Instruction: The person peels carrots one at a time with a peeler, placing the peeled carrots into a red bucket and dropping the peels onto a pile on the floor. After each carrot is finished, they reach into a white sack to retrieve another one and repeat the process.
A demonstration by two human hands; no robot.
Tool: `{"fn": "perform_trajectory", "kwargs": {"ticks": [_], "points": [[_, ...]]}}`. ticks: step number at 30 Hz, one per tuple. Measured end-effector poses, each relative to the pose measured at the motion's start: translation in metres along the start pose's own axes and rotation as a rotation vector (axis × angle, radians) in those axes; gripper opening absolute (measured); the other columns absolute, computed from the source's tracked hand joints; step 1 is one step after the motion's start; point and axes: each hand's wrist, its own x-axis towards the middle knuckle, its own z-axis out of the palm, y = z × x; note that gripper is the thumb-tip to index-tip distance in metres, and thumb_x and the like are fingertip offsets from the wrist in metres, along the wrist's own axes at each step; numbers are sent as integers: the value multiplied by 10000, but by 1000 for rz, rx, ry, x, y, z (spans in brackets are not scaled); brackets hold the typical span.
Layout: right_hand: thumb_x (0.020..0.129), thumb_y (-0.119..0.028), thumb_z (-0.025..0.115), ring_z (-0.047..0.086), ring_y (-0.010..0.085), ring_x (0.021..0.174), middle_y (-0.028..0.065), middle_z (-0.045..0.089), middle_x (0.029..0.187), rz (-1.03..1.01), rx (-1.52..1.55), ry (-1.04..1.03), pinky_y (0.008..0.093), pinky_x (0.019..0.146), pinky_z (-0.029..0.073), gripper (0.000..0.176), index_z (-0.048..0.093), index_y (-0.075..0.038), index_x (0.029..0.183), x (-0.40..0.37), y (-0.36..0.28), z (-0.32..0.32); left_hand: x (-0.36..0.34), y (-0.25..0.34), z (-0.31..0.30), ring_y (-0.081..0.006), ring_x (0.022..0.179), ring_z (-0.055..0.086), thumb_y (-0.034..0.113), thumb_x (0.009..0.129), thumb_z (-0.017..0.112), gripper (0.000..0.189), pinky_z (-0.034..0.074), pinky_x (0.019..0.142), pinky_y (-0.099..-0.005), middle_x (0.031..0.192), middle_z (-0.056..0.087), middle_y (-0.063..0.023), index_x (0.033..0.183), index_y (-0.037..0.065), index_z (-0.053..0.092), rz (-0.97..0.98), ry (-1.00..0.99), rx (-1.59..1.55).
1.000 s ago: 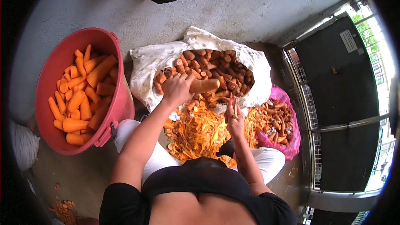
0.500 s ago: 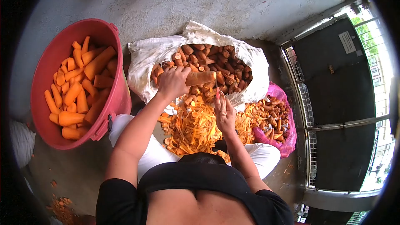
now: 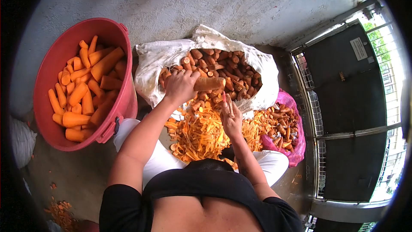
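My left hand is closed round the thick end of a large carrot, which points to the right. Close to the carrot's cut end, my right hand grips a small tool with a pinkish-red part; its blade is too small to make out. Behind both hands lies an open white sack full of unpeeled carrots. Below them is a heap of orange peelings.
A red tub of peeled carrots stands at the left. A pink bag with carrot pieces is at the right. Beyond it is a dark metal gate. Scraps lie on the floor at lower left.
The view has shifted slightly, so the tub and sack appear a little further right. My left hand still holds the carrot, and my right hand stays just below its cut end.
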Motion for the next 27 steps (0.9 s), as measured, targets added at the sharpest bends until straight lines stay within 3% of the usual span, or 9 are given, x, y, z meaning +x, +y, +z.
{"fn": "perform_trajectory", "kwargs": {"ticks": [7, 11, 20, 23, 27], "points": [[969, -355, 513, 460, 62, 600, -16, 528, 700, 26, -12, 18, 243, 520, 374, 417, 591, 3, 1168, 0, -4, 1, 0, 2, -2, -305, 904, 612, 148, 609, 780, 446, 431, 874, -435, 996, 615, -102, 999, 104, 567, 1, 1, -7], [975, -361, 496, 461, 72, 609, -10, 516, 684, 41, -66, 4, 249, 529, 376, 422, 591, -1, 1174, 0, -7, -1, 0, -2, 3, -286, 843, 622, 92, 628, 716, 357, 435, 845, -425, 952, 624, -88, 959, 101, 583, 55, 69, 78], [980, -370, 475, 399, 84, 559, -10, 448, 612, 34, -39, -3, 284, 498, 324, 396, 580, 2, 894, 5, -1, -7, -1, 6, 6, -294, 791, 615, 59, 661, 635, 257, 441, 815, -404, 912, 619, -84, 912, 91, 588, 56, 137, 109], [980, -367, 478, 399, 85, 557, -10, 440, 600, 64, -36, -20, 284, 500, 328, 397, 574, 1, 865, 6, -2, -9, -2, 8, 4, -297, 787, 614, 46, 654, 622, 260, 444, 804, -409, 898, 617, -87, 908, 92, 587, 46, 120, 97], [975, -369, 489, 405, 94, 545, -10, 446, 601, 31, -95, 4, 296, 492, 337, 395, 610, 5, 937, 7, 20, -7, -6, 7, 8, -291, 741, 614, 70, 651, 641, 249, 445, 757, -403, 845, 611, -92, 890, 94, 574, 87, 114, 127]]}}
